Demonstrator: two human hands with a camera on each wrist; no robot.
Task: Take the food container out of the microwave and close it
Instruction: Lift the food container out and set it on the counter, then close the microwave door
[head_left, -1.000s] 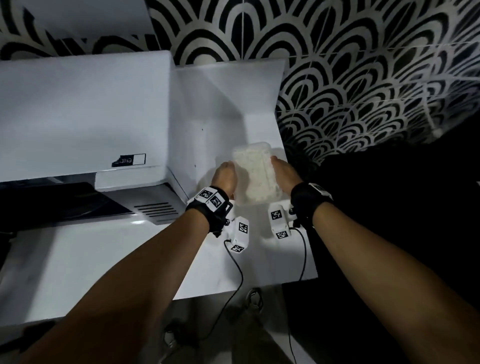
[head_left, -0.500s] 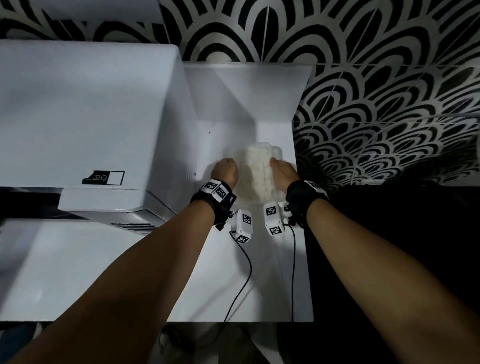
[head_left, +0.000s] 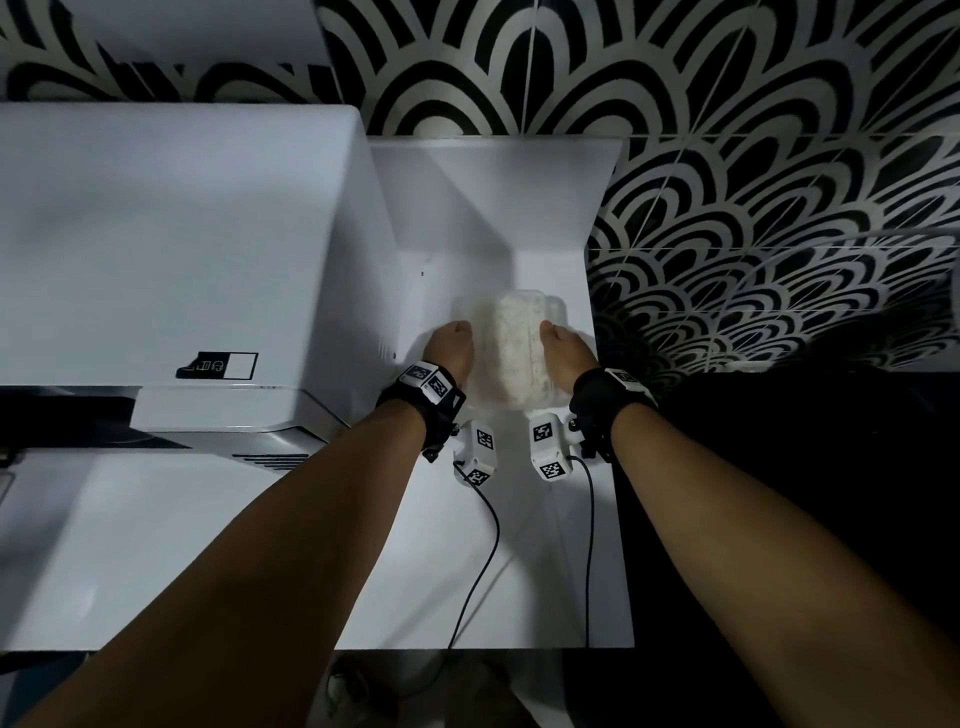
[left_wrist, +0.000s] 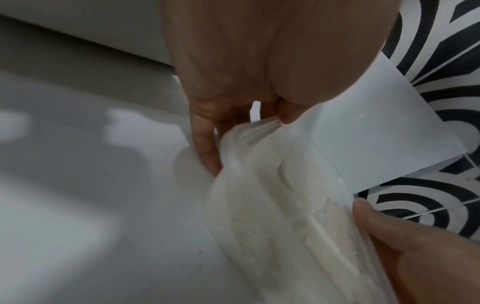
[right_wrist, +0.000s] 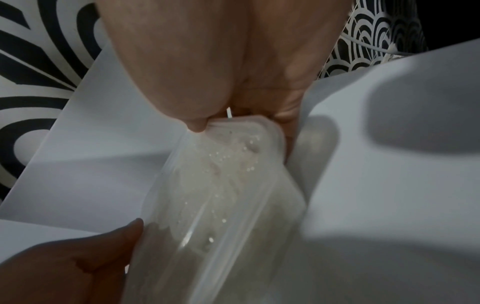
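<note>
A clear plastic food container (head_left: 514, 348) filled with white rice is low over the white counter (head_left: 467, 571), to the right of the white microwave (head_left: 171, 249). My left hand (head_left: 451, 349) grips its left long side and my right hand (head_left: 565, 347) grips its right long side. In the left wrist view the thumb lies on the container (left_wrist: 280, 216) rim and the fingers (left_wrist: 205, 148) curl under it. The right wrist view shows the same grip on the container (right_wrist: 221, 195), whose lid carries droplets. I cannot tell whether the container touches the counter.
The microwave's side wall stands just left of my left hand. A white board (head_left: 498, 197) leans behind the container against the black-and-white patterned wall (head_left: 753, 208). The counter's right edge (head_left: 621, 519) drops into a dark area. Two cables (head_left: 488, 545) trail off the front edge.
Both hands carried the container away from me and down toward the counter beside the microwave. The grip on both sides stayed the same.
</note>
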